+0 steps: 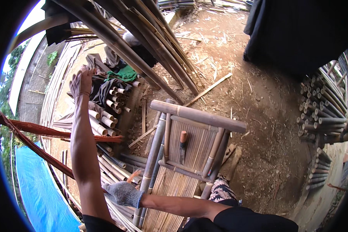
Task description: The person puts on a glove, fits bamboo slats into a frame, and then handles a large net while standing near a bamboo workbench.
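Note:
My left hand point(81, 82) is bare and stretched far out to the upper left, fingers apart, over dark cloth beside cut bamboo. Nothing shows in its grasp. My right hand point(123, 194), in a grey knitted glove, is closed at the left side of a bamboo chair point(199, 116). From its fist pokes a tuft of reddish fibre; a reddish-brown fibre strand point(46, 156) runs toward it behind my left forearm. A second strand point(34, 127) also passes behind that forearm, its frayed end near the bamboo poles. A knife point(182, 149) with an orange-brown handle lies on the chair's slats.
Long bamboo poles point(139, 42) lean across the top. Cut bamboo lengths point(104, 123) lie stacked at left, near a green cloth point(123, 73). A blue tarp point(40, 185) is at lower left. More bamboo stacks point(324, 112) stand at right. Shavings litter the dirt floor point(266, 127).

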